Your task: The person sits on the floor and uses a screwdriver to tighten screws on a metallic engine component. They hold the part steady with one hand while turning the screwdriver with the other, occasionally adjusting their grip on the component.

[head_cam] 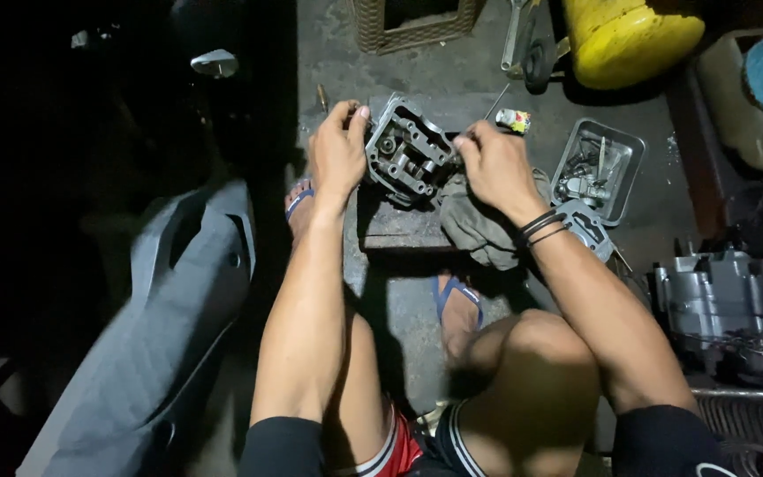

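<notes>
A grey metal engine cylinder head [406, 152] rests tilted on a dark wooden block [399, 225] on the concrete floor. My left hand [339, 150] grips its left edge. My right hand [494, 163] is closed at its right edge, fingers pinched at the casting; whether a small part or tool sits in them I cannot tell. A grey rag [479, 231] lies under my right wrist, half on the block.
A metal tray [626, 146] with small parts sits to the right, a yellow container [629, 35] behind it. An engine block [735, 300] stands at right. A grey scooter panel [161, 336] lies at left. A wicker basket [412, 26] and a wrench [514, 35] lie beyond.
</notes>
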